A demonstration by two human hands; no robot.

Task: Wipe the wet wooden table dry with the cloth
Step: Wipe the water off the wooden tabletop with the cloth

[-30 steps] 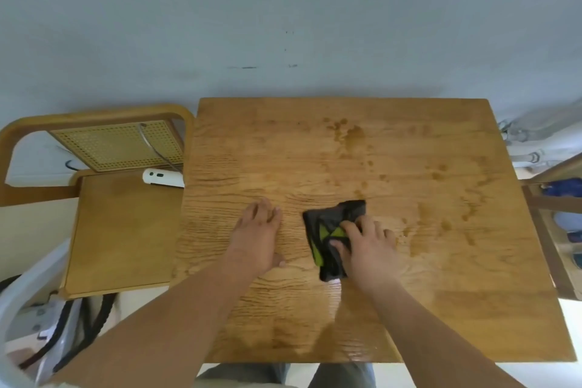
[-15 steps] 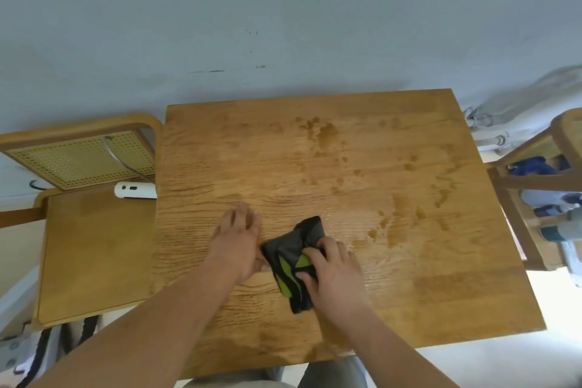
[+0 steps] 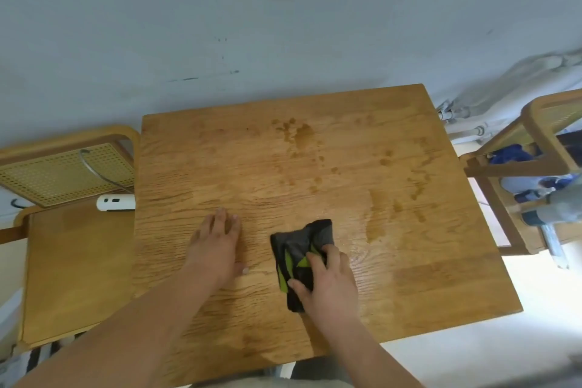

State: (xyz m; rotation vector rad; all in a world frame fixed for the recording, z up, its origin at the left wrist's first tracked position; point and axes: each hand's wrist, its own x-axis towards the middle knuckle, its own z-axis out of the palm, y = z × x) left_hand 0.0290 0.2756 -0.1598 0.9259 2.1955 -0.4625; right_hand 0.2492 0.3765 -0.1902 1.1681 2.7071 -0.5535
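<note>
Head: cloth (image 3: 303,239) on table (image 3: 415,264), near end under right hand (image 3: 331,288) grip.

The light is soft, even daylight, moderately bright. It is strongest at the lower right, where the floor (image 3: 535,340) beside the table (image 3: 409,277) burns out to near white. The wet wood gives a pale sheen just right of the cloth (image 3: 299,246). Shadows are faint: only a thin dark rim under the left hand (image 3: 217,249) and the right hand (image 3: 330,283). The wall (image 3: 283,9) reads flat grey-blue. The wide lens bows the table's edges and bends the left chair (image 3: 72,277). The right chair (image 3: 541,123) and the things on it are smeared — the bottom right corner is a grey blur.
</note>
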